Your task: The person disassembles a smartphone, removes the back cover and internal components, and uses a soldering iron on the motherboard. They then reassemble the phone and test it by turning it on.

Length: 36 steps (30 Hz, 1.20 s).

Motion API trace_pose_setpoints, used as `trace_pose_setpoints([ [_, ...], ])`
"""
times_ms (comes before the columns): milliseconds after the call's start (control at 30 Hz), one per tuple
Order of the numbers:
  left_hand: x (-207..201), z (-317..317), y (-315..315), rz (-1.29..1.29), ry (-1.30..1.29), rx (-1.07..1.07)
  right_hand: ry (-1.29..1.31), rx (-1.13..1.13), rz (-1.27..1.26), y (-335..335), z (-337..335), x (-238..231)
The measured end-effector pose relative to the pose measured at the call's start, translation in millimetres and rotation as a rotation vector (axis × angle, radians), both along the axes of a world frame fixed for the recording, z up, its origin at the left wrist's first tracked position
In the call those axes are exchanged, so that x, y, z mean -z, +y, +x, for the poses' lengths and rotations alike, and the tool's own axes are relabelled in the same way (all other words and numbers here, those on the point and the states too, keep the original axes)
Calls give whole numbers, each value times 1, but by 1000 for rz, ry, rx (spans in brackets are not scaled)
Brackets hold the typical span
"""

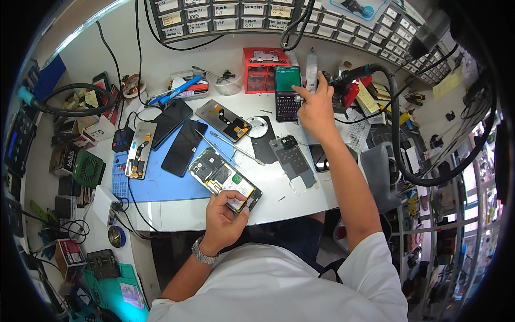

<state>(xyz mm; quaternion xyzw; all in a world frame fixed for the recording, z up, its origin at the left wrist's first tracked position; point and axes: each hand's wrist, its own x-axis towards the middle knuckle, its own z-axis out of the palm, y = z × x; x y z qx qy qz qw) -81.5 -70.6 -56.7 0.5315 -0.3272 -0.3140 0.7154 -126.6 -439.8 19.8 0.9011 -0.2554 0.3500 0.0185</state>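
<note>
My left hand (225, 219) is closed around the lower end of an opened smartphone (214, 170), tilted over the table's near edge. Its back is off, so the battery, flex cables and inner plates show. Up and to the right, my right hand (316, 107) has its fingers apart, one at the lit green screen of a propped-up phone (287, 80) with a keyboard showing. Between the two lies a grey phone back part (292, 160). Left of it are a pointed metal tool (236, 147), a loose display with a flex cable (224, 119) and a dark phone screen (184, 147).
On the blue mat (155, 190) rest another dark phone (171, 123) and a pale display panel (141, 150). A red drawer box (260, 72) stands behind, beside a clear tub (228, 85). A thick black hose (394, 107) loops at the right; labelled small drawers (225, 24) line the wall.
</note>
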Motion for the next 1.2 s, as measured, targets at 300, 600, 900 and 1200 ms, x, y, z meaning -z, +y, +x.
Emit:
trace_pose_setpoints([
  [300,-8,0,3,34,-95,4,-84,39,73,-30,-17,-20],
  [600,-4,2,1,27,-121,16,-97,78,73,-51,-35,-36],
  [900,-5,3,3,43,-152,10,203,126,362,5,-60,-41],
  [1200,-6,1,0,20,-165,14,494,272,424,30,-111,-30],
])
